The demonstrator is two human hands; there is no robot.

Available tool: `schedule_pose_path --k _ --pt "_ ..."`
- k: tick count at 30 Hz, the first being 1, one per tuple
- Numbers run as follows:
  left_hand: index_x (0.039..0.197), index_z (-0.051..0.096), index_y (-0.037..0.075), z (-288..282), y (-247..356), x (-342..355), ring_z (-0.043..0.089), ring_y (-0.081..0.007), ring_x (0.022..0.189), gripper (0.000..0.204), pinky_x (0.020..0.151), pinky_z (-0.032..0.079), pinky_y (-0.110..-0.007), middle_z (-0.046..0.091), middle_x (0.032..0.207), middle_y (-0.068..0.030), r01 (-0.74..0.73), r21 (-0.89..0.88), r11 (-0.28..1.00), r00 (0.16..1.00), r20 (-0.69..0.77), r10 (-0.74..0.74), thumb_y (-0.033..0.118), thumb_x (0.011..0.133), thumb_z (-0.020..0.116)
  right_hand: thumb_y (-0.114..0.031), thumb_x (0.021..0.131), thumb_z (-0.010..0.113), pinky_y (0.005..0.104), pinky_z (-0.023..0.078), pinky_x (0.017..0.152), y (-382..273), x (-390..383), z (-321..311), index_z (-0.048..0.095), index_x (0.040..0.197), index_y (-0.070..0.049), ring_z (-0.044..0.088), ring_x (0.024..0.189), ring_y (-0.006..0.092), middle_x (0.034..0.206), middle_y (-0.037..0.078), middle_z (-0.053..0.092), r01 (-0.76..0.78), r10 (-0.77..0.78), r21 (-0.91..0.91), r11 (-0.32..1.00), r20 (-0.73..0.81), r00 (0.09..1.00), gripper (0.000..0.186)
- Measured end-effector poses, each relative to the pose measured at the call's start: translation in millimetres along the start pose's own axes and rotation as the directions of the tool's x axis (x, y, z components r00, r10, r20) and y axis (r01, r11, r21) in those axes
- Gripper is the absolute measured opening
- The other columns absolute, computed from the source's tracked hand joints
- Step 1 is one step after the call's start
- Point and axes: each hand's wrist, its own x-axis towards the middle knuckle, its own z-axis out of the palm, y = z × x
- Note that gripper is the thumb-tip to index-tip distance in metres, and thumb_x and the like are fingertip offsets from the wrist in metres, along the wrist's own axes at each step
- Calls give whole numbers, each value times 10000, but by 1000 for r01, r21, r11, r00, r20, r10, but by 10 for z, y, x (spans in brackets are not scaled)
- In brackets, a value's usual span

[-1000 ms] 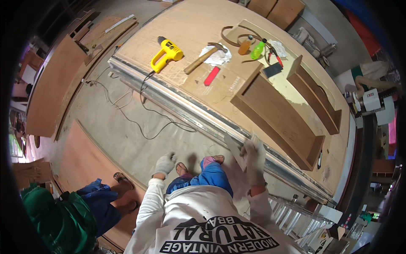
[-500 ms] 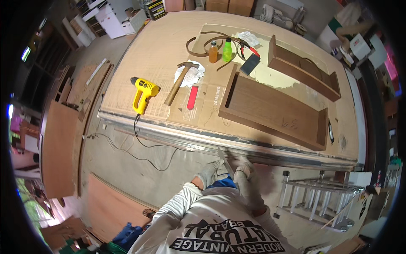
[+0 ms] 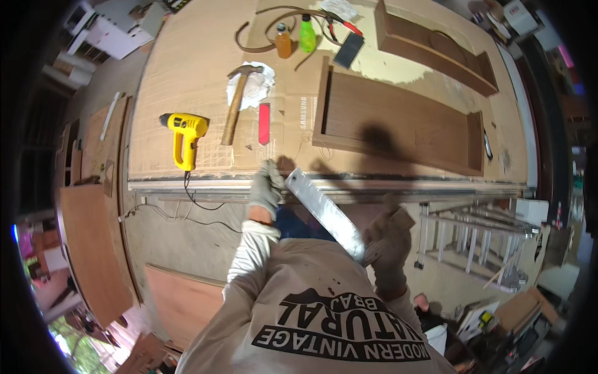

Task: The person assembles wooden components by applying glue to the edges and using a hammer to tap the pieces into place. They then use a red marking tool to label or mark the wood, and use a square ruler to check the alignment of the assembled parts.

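Head view, two hands [image 3: 266, 188] [image 3: 389, 244], one blade [image 3: 327, 213]

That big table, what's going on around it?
Someone stands at the table. Their gloved right hand grips a flat metal-bladed tool in front of them, while the gloved left hand is near the table's edge, apparently holding nothing. On the table lie a hammer, its head on a white cloth, a yellow corded power tool, a red strip and an open wooden box.

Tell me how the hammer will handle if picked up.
The hammer will likely feel top-heavy, since its claw head sits at one end. Its wooden handle should stay stiff. The crumpled white rag beneath might drag along.
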Motion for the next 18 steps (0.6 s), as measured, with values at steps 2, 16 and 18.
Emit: schedule_pose_path --k 2,16,18 --pt "1092 604 87 166 160 -166 578 -87 591 298 528 504 -259 594 734 44 48 294 955 956 264 -129 374 1069 527 -237 1037 573 306 424 672 -44 19 245 394 1521 -42 419 669 94 794 -32 414 214 -222 -79 974 -109 969 552" --pt "1068 737 47 645 557 -544 692 -133 790 194 732 564 -292 734 915 -46 227 912 341 674 105 -731 220 988 697 -213 1022 646 349 538 707 1340 250 1335 424 1474 35 600 764 179 893 72 583 337 -460 -346 875 -383 801 562" --pt "1017 729 76 19 558 288 697 -143 774 139 707 562 -298 712 851 -43 -333 896 295 806 433 -404 207 977 703 -207 1024 646 304 540 759 1417 244 1510 472 1439 42 637 826 187 907 89 635 233 -383 -355 905 -443 811 514"
